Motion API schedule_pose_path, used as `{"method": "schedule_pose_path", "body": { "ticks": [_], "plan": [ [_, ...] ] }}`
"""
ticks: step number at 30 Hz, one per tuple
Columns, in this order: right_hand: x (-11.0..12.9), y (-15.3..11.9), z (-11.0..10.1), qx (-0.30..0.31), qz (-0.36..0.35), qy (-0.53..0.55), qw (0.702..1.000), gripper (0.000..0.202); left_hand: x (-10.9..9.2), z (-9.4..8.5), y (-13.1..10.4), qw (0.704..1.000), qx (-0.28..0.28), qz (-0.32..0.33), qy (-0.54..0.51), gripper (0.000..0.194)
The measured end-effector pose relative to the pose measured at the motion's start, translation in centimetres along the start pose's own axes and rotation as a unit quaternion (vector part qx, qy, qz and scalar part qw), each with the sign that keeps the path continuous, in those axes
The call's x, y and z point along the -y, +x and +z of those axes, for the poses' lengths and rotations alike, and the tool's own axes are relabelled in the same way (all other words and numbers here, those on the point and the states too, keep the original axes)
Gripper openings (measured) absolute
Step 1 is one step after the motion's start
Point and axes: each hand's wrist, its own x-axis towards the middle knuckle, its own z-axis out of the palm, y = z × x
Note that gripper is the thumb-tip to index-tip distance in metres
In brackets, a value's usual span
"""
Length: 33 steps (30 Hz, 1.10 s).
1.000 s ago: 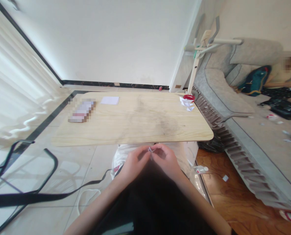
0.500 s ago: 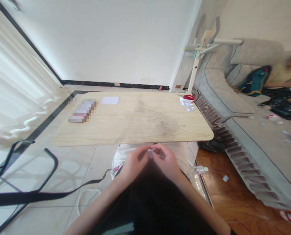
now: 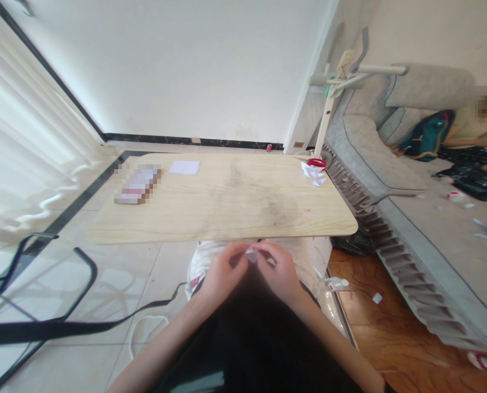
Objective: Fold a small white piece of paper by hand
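Just in front of the table's near edge, my left hand (image 3: 227,268) and my right hand (image 3: 279,267) meet at the fingertips. Between them they pinch a small piece of white paper (image 3: 251,255), partly covered by the fingers. On the wooden table (image 3: 186,210) lies a flat stack of white paper (image 3: 184,167) at the back left. Folded white paper pieces (image 3: 312,171) sit at the back right corner, beside a red ring-shaped object (image 3: 317,164).
A blurred-out box-like object (image 3: 139,185) lies on the table's left. At the left is a black metal frame (image 3: 90,267) with a strap. To the right stand a grey sofa (image 3: 415,218) and a white exercise frame (image 3: 327,114); a person sits at the far right.
My fingers have shifted slightly around the small paper, which both hands still hold. The things on the table are unmoved.
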Motion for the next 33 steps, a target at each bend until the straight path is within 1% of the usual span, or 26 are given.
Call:
{"method": "schedule_pose_path", "body": {
  "ticks": [3,9,12,16,20,24,29,33],
  "plan": [
    [0.0,-0.1,0.0,-0.002,0.001,-0.022,1.0,0.023,0.1,0.0,0.0,1.0,0.001,0.002,0.018,0.024],
    [0.1,-0.3,0.2,0.01,-0.024,-0.093,0.995,0.026,0.5,0.4,-0.3,0.999,0.001,0.03,0.041,0.026],
    [0.2,-0.4,0.4,-0.001,-0.03,-0.125,0.992,0.024,0.7,0.6,-0.3,0.998,-0.01,0.026,0.055,0.022],
    [0.3,-0.3,0.5,-0.004,-0.031,-0.152,0.988,0.02,0.7,0.6,-0.2,0.996,-0.006,0.039,0.077,0.018],
    [0.3,-0.2,0.6,-0.002,-0.005,-0.132,0.991,0.015,0.7,0.6,-0.3,0.992,-0.011,0.074,0.101,0.021],
    [0.2,-0.1,0.6,-0.002,0.03,-0.089,0.996,0.013,1.0,0.7,-0.4,0.984,-0.042,0.091,0.146,0.021],
    [0.4,-0.3,0.6,-0.006,0.018,-0.055,0.998,0.011,0.8,0.6,-0.4,0.98,-0.061,0.109,0.156,0.019],
    [0.8,-0.2,0.4,-0.019,-0.006,-0.047,0.999,0.012,-0.1,0.3,-0.3,0.987,-0.052,0.088,0.122,0.017]
  ]
}}
